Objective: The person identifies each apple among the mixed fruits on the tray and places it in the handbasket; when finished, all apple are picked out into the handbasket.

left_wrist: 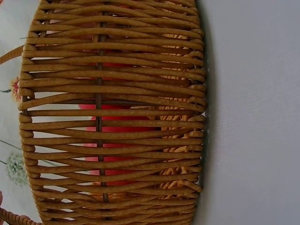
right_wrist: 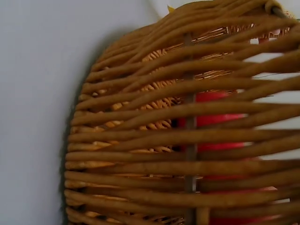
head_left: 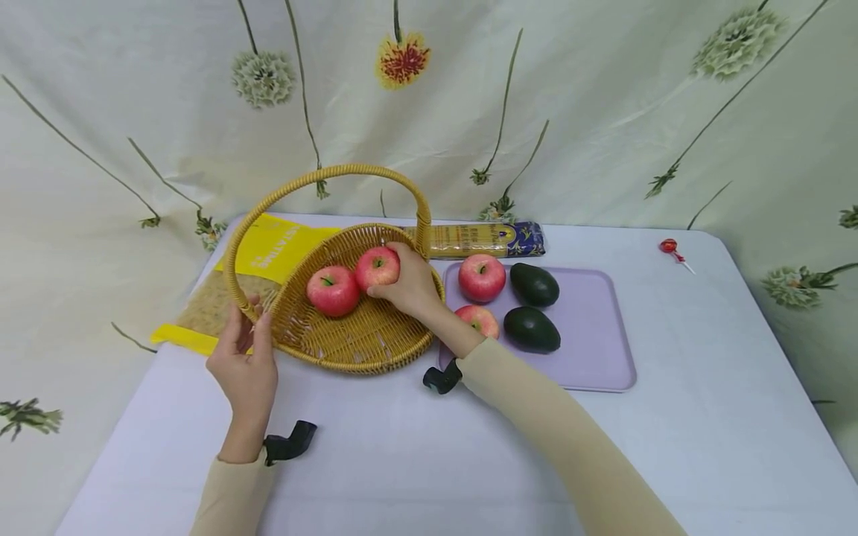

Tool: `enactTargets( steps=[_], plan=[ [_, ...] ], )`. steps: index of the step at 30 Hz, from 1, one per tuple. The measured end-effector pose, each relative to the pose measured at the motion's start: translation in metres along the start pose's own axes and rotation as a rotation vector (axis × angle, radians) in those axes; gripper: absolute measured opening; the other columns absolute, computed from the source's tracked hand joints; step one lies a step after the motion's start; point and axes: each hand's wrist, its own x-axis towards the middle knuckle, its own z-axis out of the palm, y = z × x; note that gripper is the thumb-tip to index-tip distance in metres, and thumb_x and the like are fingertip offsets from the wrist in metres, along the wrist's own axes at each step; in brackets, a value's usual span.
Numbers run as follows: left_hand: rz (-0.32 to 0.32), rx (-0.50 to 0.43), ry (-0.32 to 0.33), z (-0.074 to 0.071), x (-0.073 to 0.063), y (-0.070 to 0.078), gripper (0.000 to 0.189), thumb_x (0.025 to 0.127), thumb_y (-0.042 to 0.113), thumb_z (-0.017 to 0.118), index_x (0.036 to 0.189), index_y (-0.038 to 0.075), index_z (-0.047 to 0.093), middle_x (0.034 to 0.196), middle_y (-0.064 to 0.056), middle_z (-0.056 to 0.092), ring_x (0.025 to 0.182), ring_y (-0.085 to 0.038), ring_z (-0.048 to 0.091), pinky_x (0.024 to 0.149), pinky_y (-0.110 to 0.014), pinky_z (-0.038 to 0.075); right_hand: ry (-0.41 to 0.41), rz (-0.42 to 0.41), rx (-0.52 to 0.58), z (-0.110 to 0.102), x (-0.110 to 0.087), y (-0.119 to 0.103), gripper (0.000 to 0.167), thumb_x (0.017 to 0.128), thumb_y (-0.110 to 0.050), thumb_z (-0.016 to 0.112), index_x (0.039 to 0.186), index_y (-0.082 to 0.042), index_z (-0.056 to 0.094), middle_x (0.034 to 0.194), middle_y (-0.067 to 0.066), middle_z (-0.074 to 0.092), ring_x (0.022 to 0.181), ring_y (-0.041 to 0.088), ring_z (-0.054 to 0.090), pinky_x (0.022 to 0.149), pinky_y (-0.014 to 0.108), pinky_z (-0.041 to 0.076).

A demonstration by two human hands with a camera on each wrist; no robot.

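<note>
A yellow-brown wicker basket with a tall arched handle stands on the table, left of centre. My left hand grips the base of the handle at the basket's left side. Inside the basket, my right hand holds a red apple. Another red apple lies just left of it in the basket. Both wrist views show mostly the woven side, with red apple visible through the gaps; the fingers at the apple are hidden there.
Right of the basket, a lilac tray bears two apples and two avocados. Behind lie a yellow bag and a long packet of noodles. A red lollipop lies at the far right.
</note>
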Motion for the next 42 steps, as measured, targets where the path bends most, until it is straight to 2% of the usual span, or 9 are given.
enactTargets(
  steps=[6, 10, 22, 26, 34, 42],
  plan=[
    [0.008, 0.000, 0.000, -0.001, 0.000, -0.001, 0.045, 0.095, 0.009, 0.063, 0.138, 0.017, 0.056, 0.116, -0.019, 0.069, 0.105, -0.002, 0.067, 0.082, -0.006, 0.050, 0.000, 0.021, 0.002, 0.007, 0.010, -0.001, 0.080, 0.077, -0.023, 0.083, 0.145, -0.010, 0.042, 0.140, 0.013, 0.053, 0.131, 0.028, 0.049, 0.108, 0.042, 0.042],
    [0.007, 0.007, 0.003, 0.000, 0.000, -0.001, 0.045, 0.094, 0.008, 0.063, 0.137, 0.017, 0.057, 0.116, -0.014, 0.070, 0.104, -0.002, 0.067, 0.081, -0.006, 0.050, -0.014, 0.040, -0.007, 0.009, 0.013, 0.000, 0.080, 0.078, -0.024, 0.083, 0.145, -0.010, 0.041, 0.140, 0.014, 0.053, 0.132, 0.030, 0.047, 0.109, 0.043, 0.042],
    [-0.004, 0.026, -0.001, 0.000, 0.000, -0.002, 0.046, 0.094, 0.008, 0.064, 0.139, 0.014, 0.055, 0.116, -0.015, 0.070, 0.103, 0.002, 0.065, 0.081, -0.005, 0.050, -0.066, 0.030, -0.037, 0.013, 0.024, 0.003, 0.081, 0.080, -0.025, 0.081, 0.147, -0.006, 0.038, 0.140, 0.016, 0.052, 0.131, 0.030, 0.048, 0.108, 0.041, 0.043],
    [-0.007, 0.018, 0.000, 0.000, 0.000, -0.002, 0.047, 0.093, 0.006, 0.064, 0.139, 0.011, 0.054, 0.117, -0.015, 0.070, 0.103, 0.001, 0.065, 0.082, -0.005, 0.049, -0.093, 0.029, -0.050, 0.015, 0.026, 0.005, 0.082, 0.082, -0.025, 0.079, 0.148, -0.006, 0.035, 0.139, 0.017, 0.051, 0.130, 0.030, 0.048, 0.106, 0.040, 0.044],
    [0.003, 0.008, 0.012, -0.001, 0.000, -0.002, 0.046, 0.094, 0.009, 0.064, 0.139, 0.016, 0.055, 0.117, -0.014, 0.070, 0.104, 0.000, 0.066, 0.082, -0.006, 0.050, -0.132, 0.034, -0.044, 0.018, 0.026, 0.005, 0.084, 0.083, -0.024, 0.078, 0.150, -0.007, 0.029, 0.140, 0.019, 0.049, 0.131, 0.031, 0.047, 0.106, 0.041, 0.044],
    [0.010, 0.009, 0.006, 0.000, -0.001, -0.002, 0.045, 0.095, 0.010, 0.063, 0.139, 0.014, 0.055, 0.117, -0.014, 0.070, 0.105, -0.003, 0.067, 0.082, -0.007, 0.050, -0.126, 0.056, -0.031, 0.017, 0.025, 0.004, 0.087, 0.083, -0.026, 0.078, 0.151, -0.008, 0.028, 0.142, 0.019, 0.047, 0.132, 0.032, 0.046, 0.108, 0.043, 0.043]
  ],
)
